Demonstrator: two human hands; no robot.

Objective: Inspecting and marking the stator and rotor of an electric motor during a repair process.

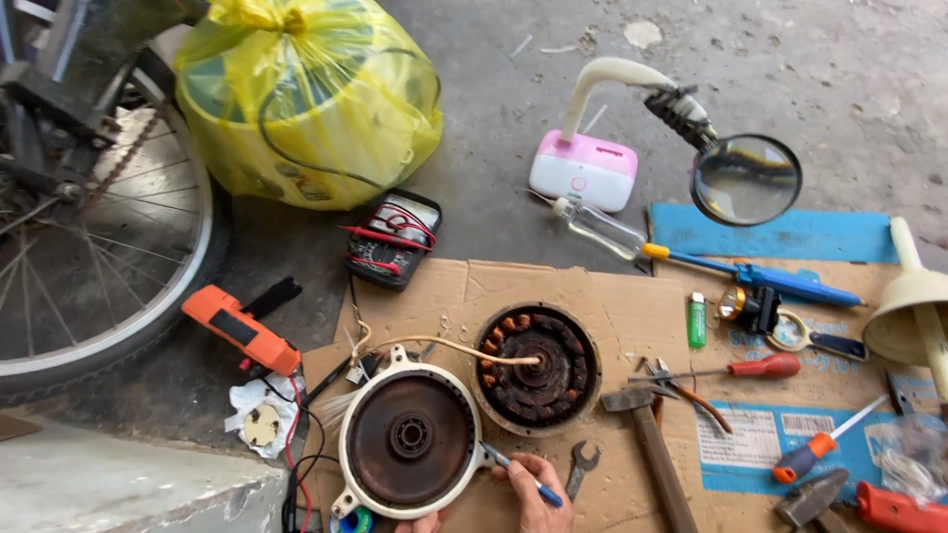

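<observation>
My right hand (536, 491) is at the bottom centre, shut on a thin blue-handled tool (509, 467). The tool's tip touches the right rim of a round white motor housing (348, 431) with a rusty brown disc inside. Only a sliver of my left hand (419, 524) shows at the bottom edge, against the housing's lower rim; its grip is hidden. Right of the housing lies a rusty stator (538, 367) ringed with copper windings. A cream wire runs from its centre toward the housing.
Both parts lie on cardboard (612, 296) with a hammer (647, 434), small wrench (582, 465), red-handled screwdriver (765, 367), green lighter (697, 319) and pliers. Behind are a multimeter (394, 239), pink lamp with magnifier (746, 179) and yellow bag (306, 99). A bicycle wheel (99, 247) and orange tool (242, 331) lie left.
</observation>
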